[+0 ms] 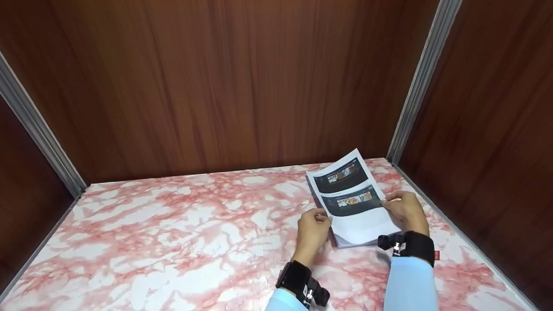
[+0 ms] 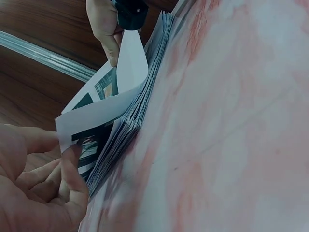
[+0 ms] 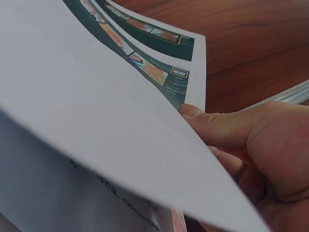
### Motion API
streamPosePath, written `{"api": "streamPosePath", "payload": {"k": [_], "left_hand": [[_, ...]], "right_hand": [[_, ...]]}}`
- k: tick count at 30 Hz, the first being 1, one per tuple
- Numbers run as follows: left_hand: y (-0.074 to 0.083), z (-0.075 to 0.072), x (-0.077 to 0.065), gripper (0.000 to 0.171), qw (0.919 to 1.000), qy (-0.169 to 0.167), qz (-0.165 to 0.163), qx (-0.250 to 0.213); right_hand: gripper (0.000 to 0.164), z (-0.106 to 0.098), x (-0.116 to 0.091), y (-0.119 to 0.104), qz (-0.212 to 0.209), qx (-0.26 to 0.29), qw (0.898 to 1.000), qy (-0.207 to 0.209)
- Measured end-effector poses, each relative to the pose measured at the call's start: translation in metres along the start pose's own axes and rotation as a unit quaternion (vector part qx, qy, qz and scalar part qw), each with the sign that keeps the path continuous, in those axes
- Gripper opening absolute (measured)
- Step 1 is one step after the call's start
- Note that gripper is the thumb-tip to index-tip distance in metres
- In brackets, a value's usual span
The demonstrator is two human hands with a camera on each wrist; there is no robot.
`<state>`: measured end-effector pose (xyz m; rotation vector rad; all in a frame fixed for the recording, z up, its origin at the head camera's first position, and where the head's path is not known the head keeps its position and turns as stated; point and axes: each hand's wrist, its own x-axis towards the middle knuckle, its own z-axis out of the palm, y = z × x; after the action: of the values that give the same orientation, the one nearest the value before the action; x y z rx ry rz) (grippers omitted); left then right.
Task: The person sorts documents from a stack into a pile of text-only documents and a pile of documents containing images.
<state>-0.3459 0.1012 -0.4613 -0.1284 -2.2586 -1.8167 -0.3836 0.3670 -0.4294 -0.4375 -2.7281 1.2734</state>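
A printed sheet of paper (image 1: 358,224) with two dark picture blocks is raised and bowed above a paper stack (image 2: 161,46) on the table. My left hand (image 1: 313,229) pinches its left edge between thumb and finger, as the left wrist view shows up close. On the opposite edge, my right hand (image 1: 406,211) pinches the sheet, the thumb lying on the printed side in the right wrist view. Beneath the curved sheet (image 3: 96,111), lines of printed text show on a page below. The stack's many layered edges are fanned slightly.
The table (image 1: 173,242) has a red and white marbled top. Brown wood-grain panels (image 1: 242,86) stand behind it and at both sides, joined by metal corner strips (image 1: 425,82). Black camera bands (image 1: 419,248) sit on both wrists over light blue sleeves.
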Motion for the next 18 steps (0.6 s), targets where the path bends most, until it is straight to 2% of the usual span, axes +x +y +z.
{"api": "streamPosePath", "payload": {"k": [5, 10, 14, 18], "left_hand": [[-0.001, 0.0, 0.0, 0.021, 0.9992, 0.025, 0.011, 0.03], [-0.004, -0.004, 0.004, 0.021, 0.9989, 0.031, 0.004, 0.033], [-0.005, -0.011, 0.01, 0.018, 0.9989, 0.036, 0.018, 0.022], [-0.006, -0.025, 0.017, 0.017, 0.9985, 0.046, 0.025, 0.013]], "right_hand": [[0.03, 0.0, 0.001, 0.001, 0.017, 0.038, 0.999, -0.02], [0.032, 0.001, 0.001, -0.001, 0.014, 0.06, 0.997, -0.036], [0.03, 0.001, 0.001, -0.006, 0.006, 0.106, 0.993, -0.05], [0.033, 0.005, 0.002, -0.016, -0.017, 0.132, 0.99, -0.055]]}}
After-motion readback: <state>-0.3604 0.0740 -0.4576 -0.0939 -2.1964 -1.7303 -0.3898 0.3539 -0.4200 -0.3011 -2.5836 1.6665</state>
